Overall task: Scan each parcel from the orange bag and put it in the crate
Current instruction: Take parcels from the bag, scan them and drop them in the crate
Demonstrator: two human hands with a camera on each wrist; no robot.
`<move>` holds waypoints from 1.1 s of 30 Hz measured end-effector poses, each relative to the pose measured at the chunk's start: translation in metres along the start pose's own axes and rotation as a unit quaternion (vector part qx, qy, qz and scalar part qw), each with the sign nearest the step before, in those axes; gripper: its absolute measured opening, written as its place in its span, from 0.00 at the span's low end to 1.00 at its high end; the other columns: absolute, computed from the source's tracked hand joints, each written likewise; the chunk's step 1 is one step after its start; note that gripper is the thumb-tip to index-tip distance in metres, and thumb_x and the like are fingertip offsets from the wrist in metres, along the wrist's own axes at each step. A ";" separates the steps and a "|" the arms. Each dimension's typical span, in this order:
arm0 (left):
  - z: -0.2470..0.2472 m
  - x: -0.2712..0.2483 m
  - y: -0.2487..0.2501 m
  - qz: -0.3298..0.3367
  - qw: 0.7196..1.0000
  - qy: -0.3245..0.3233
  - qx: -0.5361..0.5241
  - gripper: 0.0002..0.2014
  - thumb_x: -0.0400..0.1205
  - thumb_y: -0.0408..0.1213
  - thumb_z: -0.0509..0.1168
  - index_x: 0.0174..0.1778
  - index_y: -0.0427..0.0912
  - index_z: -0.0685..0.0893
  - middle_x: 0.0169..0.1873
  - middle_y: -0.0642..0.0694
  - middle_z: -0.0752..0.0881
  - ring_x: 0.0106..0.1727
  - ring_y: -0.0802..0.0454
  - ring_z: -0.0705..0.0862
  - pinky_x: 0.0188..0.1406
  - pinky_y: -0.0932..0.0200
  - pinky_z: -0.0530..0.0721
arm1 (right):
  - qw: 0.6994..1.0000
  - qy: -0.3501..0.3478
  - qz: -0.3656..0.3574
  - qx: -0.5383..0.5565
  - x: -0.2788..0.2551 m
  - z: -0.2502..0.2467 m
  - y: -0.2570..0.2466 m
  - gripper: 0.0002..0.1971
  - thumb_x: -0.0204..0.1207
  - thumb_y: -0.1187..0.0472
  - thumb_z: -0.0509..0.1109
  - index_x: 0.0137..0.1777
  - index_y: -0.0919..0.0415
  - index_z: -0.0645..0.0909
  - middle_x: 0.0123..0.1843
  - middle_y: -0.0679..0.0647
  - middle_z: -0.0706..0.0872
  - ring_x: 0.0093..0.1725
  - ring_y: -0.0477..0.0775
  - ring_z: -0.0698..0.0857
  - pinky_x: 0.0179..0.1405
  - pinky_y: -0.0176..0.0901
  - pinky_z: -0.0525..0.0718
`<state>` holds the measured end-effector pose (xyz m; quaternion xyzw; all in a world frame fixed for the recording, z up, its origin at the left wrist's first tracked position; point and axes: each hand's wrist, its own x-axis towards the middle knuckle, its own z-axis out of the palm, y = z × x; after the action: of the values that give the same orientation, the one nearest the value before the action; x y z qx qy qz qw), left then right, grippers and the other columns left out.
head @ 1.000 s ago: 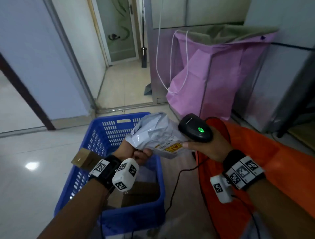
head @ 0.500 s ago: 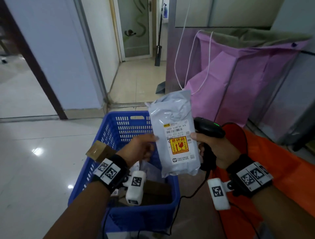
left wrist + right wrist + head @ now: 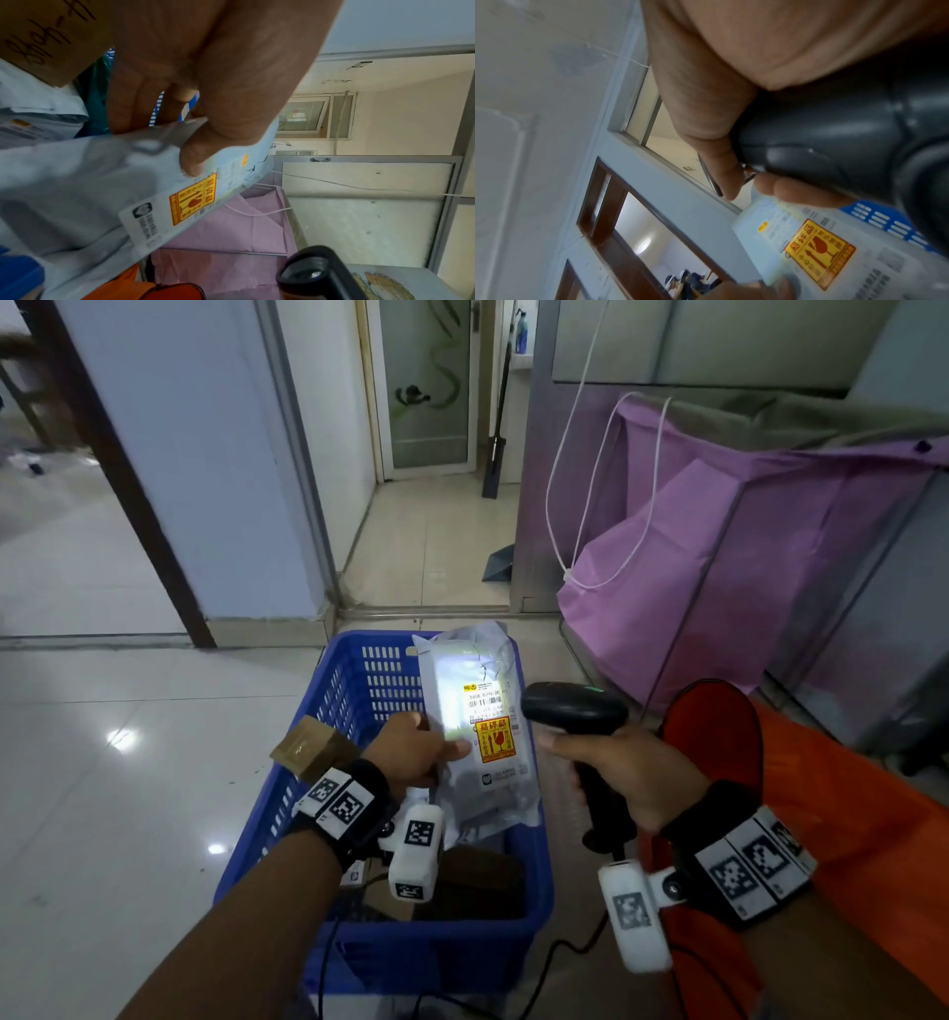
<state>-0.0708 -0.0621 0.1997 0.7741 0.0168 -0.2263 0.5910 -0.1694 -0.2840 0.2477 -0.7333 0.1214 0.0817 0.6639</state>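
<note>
My left hand [image 3: 418, 752] pinches a grey plastic parcel [image 3: 480, 737] by its left edge and holds it upright over the blue crate [image 3: 359, 690]. Its white label with a yellow fragile sticker [image 3: 494, 739] faces me, and a bright patch of light falls on the label. My right hand [image 3: 616, 770] grips a black barcode scanner [image 3: 575, 711], whose head points left at the label from close by. The left wrist view has my thumb [image 3: 195, 160] on the parcel [image 3: 90, 192] and the scanner's window [image 3: 306, 272] below. The orange bag [image 3: 847, 839] lies to my right.
The crate holds brown boxes [image 3: 462, 886] and other parcels. A small cardboard box [image 3: 313, 747] rests on the crate's left rim. A purple fabric bin [image 3: 719, 546] stands behind, with a white cord [image 3: 580, 505] hanging by it. The scanner's black cable [image 3: 560, 963] trails on the tiled floor [image 3: 102, 762].
The left hand turned the parcel upright so its label faces me. The right hand swung the scanner from above the parcel to its right side, and light now falls on the label.
</note>
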 end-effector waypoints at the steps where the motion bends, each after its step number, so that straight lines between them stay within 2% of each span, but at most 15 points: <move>1: 0.000 0.000 0.000 -0.009 1.000 0.013 0.012 0.18 0.79 0.35 0.76 0.60 0.29 0.82 0.50 0.32 0.91 0.34 0.46 0.88 0.22 0.61 0.85 | 1.000 -0.011 0.004 0.006 -0.001 0.005 0.000 0.04 0.76 0.60 0.79 0.40 0.55 0.88 0.25 0.54 0.79 0.24 0.50 0.78 0.26 0.42 0.79; 2: 0.000 0.000 -0.001 -0.017 0.999 0.022 0.017 0.17 0.79 0.34 0.76 0.58 0.28 0.82 0.47 0.33 0.91 0.30 0.49 0.85 0.19 0.64 0.82 | 1.000 -0.017 0.009 0.006 -0.001 0.009 0.000 0.05 0.76 0.61 0.79 0.40 0.55 0.87 0.25 0.54 0.79 0.24 0.50 0.78 0.25 0.42 0.79; 5: -0.001 0.000 0.000 -0.032 0.999 0.042 0.003 0.12 0.80 0.29 0.74 0.55 0.28 0.80 0.37 0.39 0.86 0.26 0.52 0.82 0.14 0.66 0.79 | 0.999 -0.017 0.034 -0.009 -0.001 0.007 0.000 0.03 0.76 0.61 0.78 0.43 0.58 0.88 0.26 0.55 0.79 0.26 0.51 0.78 0.28 0.44 0.79; 8: -0.003 0.001 -0.002 -0.038 0.998 0.055 0.013 0.15 0.81 0.28 0.73 0.59 0.24 0.80 0.43 0.34 0.87 0.31 0.49 0.84 0.16 0.67 0.80 | 0.999 -0.004 0.042 -0.028 0.001 -0.001 0.004 0.18 0.76 0.60 0.79 0.56 0.76 0.85 0.29 0.59 0.79 0.29 0.56 0.78 0.31 0.48 0.78; 9: -0.003 0.000 -0.001 -0.040 0.997 0.059 0.024 0.14 0.81 0.29 0.73 0.58 0.25 0.80 0.43 0.35 0.86 0.32 0.49 0.84 0.16 0.67 0.80 | 0.999 0.002 0.045 -0.031 0.001 -0.004 0.004 0.19 0.76 0.60 0.79 0.56 0.77 0.84 0.30 0.59 0.79 0.30 0.56 0.78 0.31 0.47 0.78; 11: -0.003 0.000 -0.001 -0.045 0.997 0.056 0.030 0.12 0.82 0.29 0.72 0.57 0.27 0.81 0.41 0.39 0.85 0.34 0.49 0.85 0.15 0.68 0.80 | 0.998 0.003 0.049 -0.032 -0.001 -0.009 0.003 0.10 0.75 0.60 0.79 0.48 0.67 0.88 0.30 0.58 0.79 0.29 0.53 0.79 0.31 0.46 0.79; 12: -0.003 0.001 -0.001 -0.049 0.997 0.051 0.029 0.12 0.83 0.29 0.71 0.58 0.27 0.81 0.43 0.40 0.86 0.36 0.48 0.85 0.15 0.68 0.81 | 0.998 0.005 0.050 -0.031 -0.002 -0.011 0.002 0.05 0.75 0.60 0.79 0.43 0.61 0.87 0.29 0.57 0.79 0.27 0.51 0.79 0.30 0.46 0.79; 13: -0.002 0.001 0.000 -0.054 0.997 0.049 0.029 0.13 0.83 0.29 0.71 0.60 0.28 0.81 0.47 0.38 0.87 0.40 0.46 0.86 0.16 0.68 0.82 | 0.999 0.003 0.045 -0.030 -0.003 -0.014 0.002 0.06 0.76 0.60 0.79 0.40 0.57 0.86 0.28 0.56 0.78 0.27 0.50 0.79 0.29 0.46 0.79; 16: 0.000 0.002 0.001 -0.067 0.997 0.048 0.008 0.16 0.82 0.27 0.71 0.65 0.30 0.81 0.60 0.35 0.87 0.49 0.41 0.87 0.19 0.64 0.85 | 0.999 -0.001 0.040 -0.028 -0.005 -0.022 0.002 0.07 0.76 0.60 0.78 0.39 0.56 0.85 0.27 0.55 0.78 0.26 0.48 0.79 0.28 0.44 0.80; 20: 0.004 0.001 0.003 -0.081 0.996 0.048 -0.011 0.17 0.83 0.25 0.69 0.67 0.29 0.80 0.59 0.37 0.87 0.45 0.43 0.87 0.18 0.62 0.86 | 0.998 0.001 0.052 -0.022 -0.005 -0.033 0.003 0.08 0.75 0.58 0.80 0.40 0.58 0.83 0.28 0.56 0.79 0.26 0.50 0.80 0.28 0.44 0.81; 24: 0.002 0.004 0.000 -0.087 0.995 0.056 -0.013 0.15 0.82 0.25 0.70 0.65 0.28 0.81 0.61 0.34 0.87 0.62 0.32 0.86 0.29 0.53 0.91 | 0.998 -0.005 0.061 -0.010 -0.007 -0.045 0.006 0.10 0.75 0.59 0.80 0.48 0.62 0.84 0.30 0.56 0.79 0.27 0.50 0.80 0.26 0.43 0.82; 26: 0.000 0.007 -0.002 -0.082 0.995 0.062 0.006 0.14 0.82 0.27 0.71 0.63 0.28 0.82 0.60 0.34 0.87 0.62 0.32 0.86 0.40 0.46 0.92 | 0.998 -0.008 0.070 -0.003 -0.009 -0.050 0.006 0.08 0.75 0.61 0.79 0.48 0.62 0.83 0.29 0.55 0.78 0.25 0.48 0.79 0.23 0.41 0.81; 29: -0.002 0.010 -0.005 -0.069 0.994 0.072 0.042 0.14 0.81 0.31 0.73 0.59 0.27 0.84 0.56 0.33 0.89 0.59 0.33 0.88 0.56 0.36 0.89 | 0.996 -0.023 0.079 -0.012 -0.011 -0.057 0.009 0.09 0.74 0.60 0.80 0.49 0.62 0.84 0.29 0.56 0.79 0.26 0.49 0.80 0.25 0.42 0.81; 31: -0.003 0.013 -0.008 -0.059 0.994 0.070 0.065 0.14 0.80 0.35 0.74 0.56 0.27 0.85 0.55 0.32 0.90 0.57 0.34 0.89 0.59 0.35 0.88 | 0.996 -0.032 0.083 -0.014 -0.011 -0.061 0.011 0.11 0.73 0.59 0.80 0.49 0.62 0.85 0.30 0.57 0.80 0.27 0.50 0.80 0.26 0.43 0.81; 33: -0.003 0.015 -0.008 -0.060 0.994 0.071 0.054 0.13 0.80 0.34 0.75 0.55 0.29 0.86 0.55 0.33 0.90 0.57 0.34 0.89 0.59 0.35 0.88 | 0.996 -0.034 0.084 -0.013 -0.011 -0.063 0.012 0.10 0.72 0.59 0.80 0.48 0.61 0.85 0.30 0.57 0.80 0.27 0.50 0.80 0.26 0.43 0.80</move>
<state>-0.0587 -0.0608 0.1876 0.8165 0.0931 -0.2061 0.5312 -0.1861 -0.3466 0.2464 -0.7257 0.1594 0.1634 0.6491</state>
